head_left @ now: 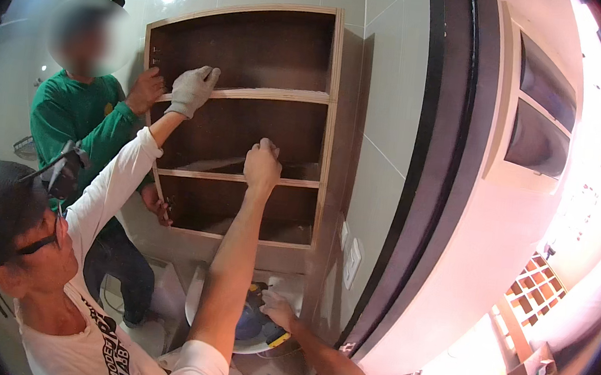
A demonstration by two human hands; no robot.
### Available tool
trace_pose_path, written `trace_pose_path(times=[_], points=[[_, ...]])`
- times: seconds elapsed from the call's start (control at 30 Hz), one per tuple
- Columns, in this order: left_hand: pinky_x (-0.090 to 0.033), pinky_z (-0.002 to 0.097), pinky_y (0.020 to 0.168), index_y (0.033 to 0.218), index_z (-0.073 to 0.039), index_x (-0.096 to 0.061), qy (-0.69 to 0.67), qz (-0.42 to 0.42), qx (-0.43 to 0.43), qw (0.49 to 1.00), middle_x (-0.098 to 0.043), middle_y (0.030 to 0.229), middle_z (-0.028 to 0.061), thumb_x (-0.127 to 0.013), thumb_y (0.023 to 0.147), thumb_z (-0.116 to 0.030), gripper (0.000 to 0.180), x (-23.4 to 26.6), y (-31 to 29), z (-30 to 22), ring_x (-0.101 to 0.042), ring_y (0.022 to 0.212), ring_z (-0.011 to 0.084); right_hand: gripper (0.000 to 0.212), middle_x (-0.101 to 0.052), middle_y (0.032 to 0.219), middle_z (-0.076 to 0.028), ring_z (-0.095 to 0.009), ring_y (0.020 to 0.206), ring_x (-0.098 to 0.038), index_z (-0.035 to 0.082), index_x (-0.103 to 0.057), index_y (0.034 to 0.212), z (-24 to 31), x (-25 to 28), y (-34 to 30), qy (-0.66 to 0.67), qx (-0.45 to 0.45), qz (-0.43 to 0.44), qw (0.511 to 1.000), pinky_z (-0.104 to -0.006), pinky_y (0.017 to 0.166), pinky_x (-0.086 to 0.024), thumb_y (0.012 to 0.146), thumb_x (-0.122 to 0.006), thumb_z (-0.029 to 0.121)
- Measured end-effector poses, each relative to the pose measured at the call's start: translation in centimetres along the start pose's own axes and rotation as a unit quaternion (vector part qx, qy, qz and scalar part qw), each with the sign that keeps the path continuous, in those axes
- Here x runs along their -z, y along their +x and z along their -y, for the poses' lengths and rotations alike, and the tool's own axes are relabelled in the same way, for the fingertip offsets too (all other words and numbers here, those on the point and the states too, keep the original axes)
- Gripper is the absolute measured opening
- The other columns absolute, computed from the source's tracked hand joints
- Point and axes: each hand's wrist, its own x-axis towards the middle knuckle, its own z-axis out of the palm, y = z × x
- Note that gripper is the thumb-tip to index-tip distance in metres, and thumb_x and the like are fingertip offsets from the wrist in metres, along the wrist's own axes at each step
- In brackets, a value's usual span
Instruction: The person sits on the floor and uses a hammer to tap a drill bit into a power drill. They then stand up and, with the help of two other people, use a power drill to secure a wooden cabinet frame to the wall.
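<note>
My left hand [263,162] is bare and raised in front of a wooden shelf unit [251,94], at its middle compartment. Its fingers are closed; whatever they pinch is too small to make out. Lower down, my right hand [278,310] reaches in from the right and has its fingers on a dark blue and yellow power tool [251,322], which is partly hidden behind my left forearm. The tool is over a rounded white surface. The shelf unit has a brown interior and pale edges, and stands upright against the tiled wall.
At left, a person in green [69,114] steadies the unit's left side with both hands. A nearer person in a black cap [1,213] rests a gloved hand [192,92] on the upper shelf. A dark door frame [436,128] rises on the right, beside a wall switch [353,261].
</note>
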Motion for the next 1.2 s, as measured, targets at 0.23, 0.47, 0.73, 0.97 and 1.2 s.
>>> trace_pose_path(times=[0.23,0.47,0.73,0.97,1.2], points=[[-0.044,0.0251,0.064,0.116,-0.003,-0.068,-0.59,0.122,0.262,0.754,-0.061,0.093,0.0013,-0.058,0.107,-0.01,0.015,8.7,-15.3,2.9,-0.056,0.08,0.0081,0.04,-0.073,0.106,-0.007,-0.015,0.087,-0.068,0.002,-0.068,0.123,12.5,4.4,-17.0,0.208,-0.21,-0.052,0.954,-0.0318,0.076,-0.055,0.088,-0.08,0.015],[-0.046,0.0256,0.067,0.125,0.006,-0.068,-0.738,0.101,0.366,0.558,-0.067,0.101,0.0051,-0.064,0.104,-0.009,0.026,11.0,-25.1,3.8,-0.06,0.085,0.0089,0.032,-0.074,0.095,-0.004,-0.013,0.08,-0.068,0.0,-0.072,0.11,20.6,7.8,-23.1,0.141,-0.011,-0.258,0.956,-0.0317,0.071,-0.057,0.081,-0.084,0.007],[-0.046,0.0232,0.071,0.126,0.001,-0.067,-0.83,0.206,0.23,0.465,-0.065,0.101,0.0033,-0.066,0.106,-0.013,0.026,12.9,-25.5,-5.0,-0.058,0.085,0.0066,0.035,-0.073,0.1,-0.005,-0.017,0.089,-0.069,0.003,-0.069,0.111,25.5,10.6,-30.2,0.021,0.022,-0.326,0.945,-0.0341,0.083,-0.057,0.08,-0.084,0.005],[-0.045,0.0251,0.071,0.112,-0.001,-0.073,-0.825,0.245,0.202,0.468,-0.067,0.093,0.0026,-0.072,0.102,-0.023,0.024,12.2,-26.7,-6.9,-0.056,0.08,0.0082,0.024,-0.07,0.083,-0.006,-0.015,0.068,-0.066,0.0,-0.066,0.107,25.2,10.9,-31.9,-0.023,0.11,-0.347,0.931,-0.0297,0.062,-0.055,0.084,-0.075,-0.003],[-0.045,0.025,0.071,0.108,-0.001,-0.072,-0.789,0.28,0.141,0.529,-0.067,0.096,0.0031,-0.071,0.102,-0.018,0.018,11.8,-25.3,-6.4,-0.056,0.082,0.0076,0.021,-0.07,0.084,-0.007,-0.015,0.067,-0.066,0.0,-0.067,0.104,27.7,11.6,-31.0,0.055,0.066,-0.35,0.933,-0.029,0.062,-0.055,0.085,-0.075,-0.005]])
